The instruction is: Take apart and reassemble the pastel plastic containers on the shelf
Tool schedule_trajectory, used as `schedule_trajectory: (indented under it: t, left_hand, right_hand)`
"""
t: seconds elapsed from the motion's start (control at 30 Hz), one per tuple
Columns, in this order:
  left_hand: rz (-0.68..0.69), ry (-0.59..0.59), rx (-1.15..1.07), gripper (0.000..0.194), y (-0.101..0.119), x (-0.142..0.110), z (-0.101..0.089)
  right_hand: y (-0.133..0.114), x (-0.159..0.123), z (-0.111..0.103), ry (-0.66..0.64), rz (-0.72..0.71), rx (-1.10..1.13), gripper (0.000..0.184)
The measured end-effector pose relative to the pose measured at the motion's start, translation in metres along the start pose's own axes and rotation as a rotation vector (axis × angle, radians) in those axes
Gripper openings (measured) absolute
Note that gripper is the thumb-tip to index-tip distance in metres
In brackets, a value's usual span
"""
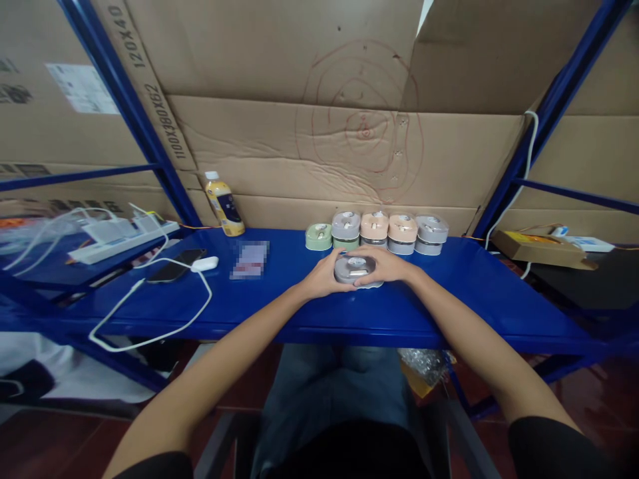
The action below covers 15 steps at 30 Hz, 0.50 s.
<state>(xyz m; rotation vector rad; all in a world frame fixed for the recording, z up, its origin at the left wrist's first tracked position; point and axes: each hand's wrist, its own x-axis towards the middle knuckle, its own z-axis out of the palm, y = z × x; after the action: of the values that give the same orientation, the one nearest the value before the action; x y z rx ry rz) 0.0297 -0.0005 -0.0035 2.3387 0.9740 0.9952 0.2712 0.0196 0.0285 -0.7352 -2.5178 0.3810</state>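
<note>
A grey rounded box (354, 269) rests on the blue shelf (279, 306) in front of me. My left hand (323, 275) curls round its left side and my right hand (388, 265) curls round its right side, fingers wrapped on it. Just behind stands a row of similar small boxes (375, 233) in green, grey, peach and grey, some stacked two high.
A yellow drink bottle (224, 205) stands at the back left. A dark phone (174, 265), a white charger with cable (204, 264) and a white power strip (122, 238) lie to the left. A flat cardboard box (542, 248) sits right. Cardboard sheets line the back.
</note>
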Motion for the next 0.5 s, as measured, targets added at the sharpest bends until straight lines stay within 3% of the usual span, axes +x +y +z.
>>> schedule_trajectory:
  t: [0.13,0.2,0.3,0.4,0.5]
  left_hand:
    - [0.081,0.022,0.044,0.086,-0.001,-0.001,-0.003]
    - [0.085,0.097,0.094,0.082,-0.003,-0.003,-0.008]
    - [0.002,0.377,0.165,0.078,-0.007,0.001,-0.024]
    - [-0.214,0.719,0.223,0.074,-0.013,0.016,-0.044]
    - [-0.443,0.805,0.284,0.079,-0.021,0.043,-0.058]
  right_hand:
    - [-0.001,0.0,0.002,0.033,0.022,0.002,0.086]
    - [0.001,-0.001,-0.005,0.163,0.035,0.004,0.076]
    - [0.015,-0.009,-0.03,0.578,0.153,-0.056,0.046]
    - [0.048,-0.031,-0.065,1.11,0.43,-0.223,0.042]
    - [0.093,-0.06,-0.09,1.44,0.773,-0.236,0.041]
